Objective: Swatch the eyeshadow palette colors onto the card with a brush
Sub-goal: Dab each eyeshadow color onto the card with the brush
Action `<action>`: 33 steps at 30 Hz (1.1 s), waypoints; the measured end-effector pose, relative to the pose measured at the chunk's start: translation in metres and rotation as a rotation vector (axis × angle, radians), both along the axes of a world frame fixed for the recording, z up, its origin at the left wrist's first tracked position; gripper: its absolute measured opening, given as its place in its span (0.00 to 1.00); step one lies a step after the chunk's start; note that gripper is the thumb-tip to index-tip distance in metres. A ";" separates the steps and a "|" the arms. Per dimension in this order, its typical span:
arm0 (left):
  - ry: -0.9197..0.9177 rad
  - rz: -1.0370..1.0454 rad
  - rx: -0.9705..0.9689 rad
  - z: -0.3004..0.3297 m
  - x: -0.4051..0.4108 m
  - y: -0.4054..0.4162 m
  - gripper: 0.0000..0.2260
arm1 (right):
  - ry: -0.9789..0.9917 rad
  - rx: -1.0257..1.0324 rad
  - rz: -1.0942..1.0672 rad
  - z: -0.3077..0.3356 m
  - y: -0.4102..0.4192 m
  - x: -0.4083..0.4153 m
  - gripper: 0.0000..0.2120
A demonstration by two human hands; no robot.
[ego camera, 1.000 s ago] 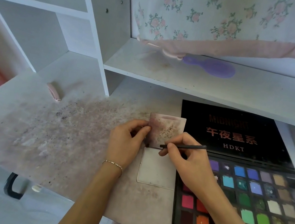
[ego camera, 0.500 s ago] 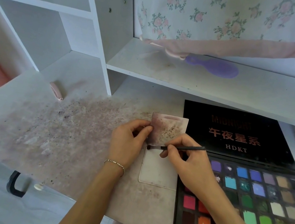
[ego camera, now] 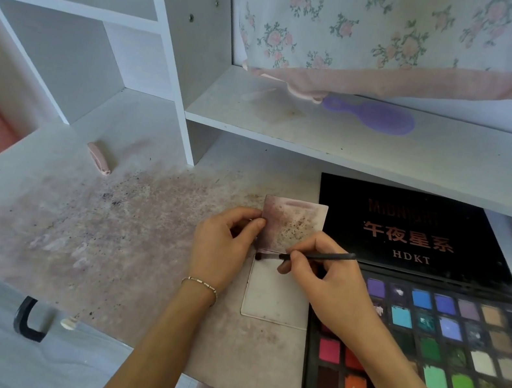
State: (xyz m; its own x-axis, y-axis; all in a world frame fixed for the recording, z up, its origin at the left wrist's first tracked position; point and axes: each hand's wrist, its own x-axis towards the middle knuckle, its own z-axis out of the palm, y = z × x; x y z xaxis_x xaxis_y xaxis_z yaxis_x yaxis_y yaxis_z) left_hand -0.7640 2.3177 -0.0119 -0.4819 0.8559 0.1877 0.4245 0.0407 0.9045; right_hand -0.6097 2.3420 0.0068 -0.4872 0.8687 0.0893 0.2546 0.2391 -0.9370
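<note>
Clearly thin, light and flexible card (ego camera: pixel 277 295), flat on desk (ego camera: pixel 103 235) beside palette (ego camera: pixel 459 349); best pinned at left edge. Left hand (ego camera: pixel 220 252) pinching upper stained flap (ego camera: pixel 293 224); right hand (ego camera: pixel 327 285) curled around slim, stiff brush (ego camera: pixel 315 257), tip touching top-left corner

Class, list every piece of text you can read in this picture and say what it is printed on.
"午夜星系" on the palette lid, in large pink characters.
"HDKT" below it on the same lid.
A faint line above the characters, perhaps "MIDNIGHT", is too dim to read with certainty.
The card and the pans carry no readable text.
</note>
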 end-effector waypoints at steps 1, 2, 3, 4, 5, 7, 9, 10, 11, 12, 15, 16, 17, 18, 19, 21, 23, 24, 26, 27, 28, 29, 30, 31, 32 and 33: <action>-0.003 0.000 0.000 0.000 0.000 0.000 0.05 | -0.003 0.002 0.000 0.000 0.000 0.000 0.05; -0.008 -0.002 0.000 0.000 0.000 0.000 0.05 | -0.010 0.000 0.007 0.001 0.000 0.001 0.05; -0.014 -0.005 0.001 0.001 0.000 0.000 0.06 | -0.015 -0.005 0.014 0.001 0.000 0.001 0.05; -0.020 -0.008 0.002 0.001 0.000 -0.001 0.07 | -0.017 -0.009 0.018 0.001 0.000 0.001 0.05; -0.025 -0.011 0.002 0.001 0.000 -0.001 0.07 | -0.017 -0.008 0.014 0.001 0.000 0.001 0.05; -0.026 -0.015 0.003 0.002 0.001 -0.001 0.08 | -0.017 0.001 -0.001 0.002 0.000 0.001 0.05; -0.020 -0.015 0.001 0.002 0.001 -0.002 0.08 | -0.025 -0.003 0.004 0.002 0.000 0.001 0.05; -0.021 -0.014 0.000 0.002 0.001 -0.002 0.08 | -0.029 -0.008 0.010 0.002 -0.001 0.000 0.05; -0.023 -0.014 -0.001 0.002 0.001 -0.002 0.08 | -0.032 -0.010 0.012 0.002 0.000 0.000 0.05; -0.021 -0.015 -0.003 0.002 0.001 -0.001 0.09 | -0.033 -0.010 0.008 0.002 0.000 0.000 0.05; -0.010 -0.014 -0.003 0.002 0.001 -0.002 0.09 | -0.032 -0.013 0.001 0.002 0.000 0.001 0.05; -0.015 -0.013 -0.002 0.002 0.001 -0.002 0.08 | -0.035 -0.014 0.007 0.002 0.000 0.001 0.05; -0.019 -0.013 -0.001 0.003 0.001 -0.002 0.08 | -0.035 -0.013 0.010 0.002 0.000 0.000 0.05; -0.019 -0.014 -0.001 0.003 0.001 -0.002 0.08 | -0.030 -0.011 0.007 0.002 0.000 0.000 0.05; -0.015 -0.015 -0.003 0.003 0.001 -0.002 0.07 | -0.024 -0.009 -0.001 0.001 0.000 0.000 0.05; -0.007 -0.016 -0.004 0.003 0.001 -0.002 0.06 | -0.018 -0.011 -0.012 0.001 0.001 0.000 0.05; -0.007 -0.016 -0.002 0.003 0.001 -0.002 0.08 | -0.030 -0.018 0.012 0.001 0.001 0.001 0.05; -0.007 -0.017 -0.002 0.003 0.001 -0.002 0.08 | -0.036 -0.019 0.027 0.001 0.000 0.001 0.05; -0.006 -0.017 -0.003 0.004 0.001 -0.002 0.09 | -0.030 -0.014 0.023 0.000 0.001 0.001 0.05; -0.008 -0.015 -0.003 0.004 0.001 -0.002 0.09 | -0.011 -0.012 0.005 0.000 0.001 0.001 0.05; -0.013 -0.012 -0.003 0.004 0.001 -0.002 0.10 | 0.025 -0.017 -0.016 0.000 0.002 0.001 0.05; -0.016 -0.008 -0.002 0.004 0.002 -0.002 0.10 | 0.074 -0.027 -0.035 0.000 0.002 0.001 0.06; -0.018 -0.004 -0.003 0.004 0.002 -0.002 0.11 | 0.127 -0.040 -0.050 0.002 0.002 0.002 0.07; -0.020 -0.002 -0.005 0.004 0.001 -0.002 0.10 | 0.173 -0.049 -0.064 0.004 0.002 0.004 0.09; -0.022 -0.002 -0.007 0.004 0.001 -0.002 0.09 | 0.214 -0.052 -0.080 0.006 0.003 0.007 0.10; -0.025 -0.002 -0.008 0.004 0.001 -0.002 0.08 | 0.247 -0.046 -0.095 0.009 0.003 0.011 0.11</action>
